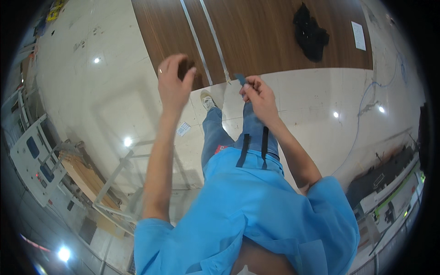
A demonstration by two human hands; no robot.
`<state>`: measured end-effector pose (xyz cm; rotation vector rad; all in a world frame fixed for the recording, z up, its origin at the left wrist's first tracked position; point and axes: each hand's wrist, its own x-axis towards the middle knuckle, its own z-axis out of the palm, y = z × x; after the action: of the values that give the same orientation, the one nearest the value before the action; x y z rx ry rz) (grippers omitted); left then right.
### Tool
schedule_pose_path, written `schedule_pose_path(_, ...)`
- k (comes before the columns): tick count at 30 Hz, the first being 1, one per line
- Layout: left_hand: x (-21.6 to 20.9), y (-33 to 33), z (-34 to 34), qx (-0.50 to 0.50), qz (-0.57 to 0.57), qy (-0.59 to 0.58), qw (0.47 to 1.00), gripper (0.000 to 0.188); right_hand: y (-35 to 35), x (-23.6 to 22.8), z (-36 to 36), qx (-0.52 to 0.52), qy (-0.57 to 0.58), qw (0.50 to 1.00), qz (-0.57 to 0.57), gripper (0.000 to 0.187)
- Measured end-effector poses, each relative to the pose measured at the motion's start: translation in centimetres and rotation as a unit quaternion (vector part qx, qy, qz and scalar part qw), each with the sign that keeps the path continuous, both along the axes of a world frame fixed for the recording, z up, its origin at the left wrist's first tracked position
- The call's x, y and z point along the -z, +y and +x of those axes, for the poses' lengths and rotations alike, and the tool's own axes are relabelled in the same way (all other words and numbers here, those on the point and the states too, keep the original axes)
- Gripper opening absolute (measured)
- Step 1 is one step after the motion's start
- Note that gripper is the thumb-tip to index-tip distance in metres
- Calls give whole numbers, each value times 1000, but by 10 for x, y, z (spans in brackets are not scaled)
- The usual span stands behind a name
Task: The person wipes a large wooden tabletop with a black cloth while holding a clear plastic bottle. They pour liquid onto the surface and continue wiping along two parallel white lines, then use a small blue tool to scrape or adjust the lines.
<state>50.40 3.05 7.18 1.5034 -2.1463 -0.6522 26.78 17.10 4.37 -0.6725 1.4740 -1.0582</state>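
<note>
A large brown wood-grain panel lies in front of me, with two pale straight strips running across it toward my feet. My left hand is raised over the panel's near left edge, slightly blurred. Its fingers are curved and the thumb stands apart, with nothing visible in it. In a pinch near the ends of the strips, my right hand holds a small flat dark-teal piece. The fingers hide part of that piece, so I cannot tell its kind.
Crumpled black material and a white paper sheet lie on the panel's right. A blue hose trails over the tiled floor at right. To the left stand a grey metal frame and a white machine panel. A small printed paper lies near my feet.
</note>
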Motion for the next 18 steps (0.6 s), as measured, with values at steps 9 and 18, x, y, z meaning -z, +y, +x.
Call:
schedule_pose_path(9,47,-74,0,110,-150,-56,981,73,16,8,41,130,-8,991,15,22)
schedule_pose_path(18,45,-71,-5,97,-110,-73,987,86,11,8,55,189,57,980,9,17)
